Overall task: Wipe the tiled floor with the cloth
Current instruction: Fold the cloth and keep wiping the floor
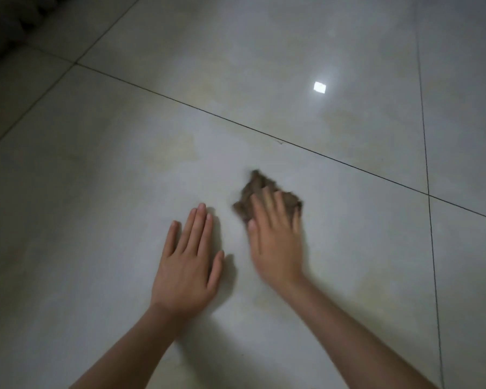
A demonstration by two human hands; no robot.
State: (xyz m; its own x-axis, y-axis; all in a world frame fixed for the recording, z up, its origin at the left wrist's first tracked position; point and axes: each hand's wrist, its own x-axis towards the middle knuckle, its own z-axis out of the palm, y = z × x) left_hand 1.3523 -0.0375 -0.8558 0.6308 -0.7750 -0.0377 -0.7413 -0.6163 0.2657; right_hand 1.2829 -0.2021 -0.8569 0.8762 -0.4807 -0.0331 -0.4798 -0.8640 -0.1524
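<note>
A small crumpled brown cloth (pixel 254 189) lies on the glossy pale tiled floor (pixel 110 164). My right hand (pixel 275 237) presses down on the cloth with straight fingers; its outline is blurred by motion, and the near part of the cloth is hidden under it. My left hand (pixel 187 262) rests flat on the tile with fingers straight and together, a short gap to the left of the cloth. Both forearms reach in from the bottom edge.
Dark grout lines (pixel 320 154) cross the floor diagonally, and another runs down the right side. A bright reflection of a light (pixel 319 87) shines on the far tile. Something dark and bulky (pixel 9 21) fills the top left corner.
</note>
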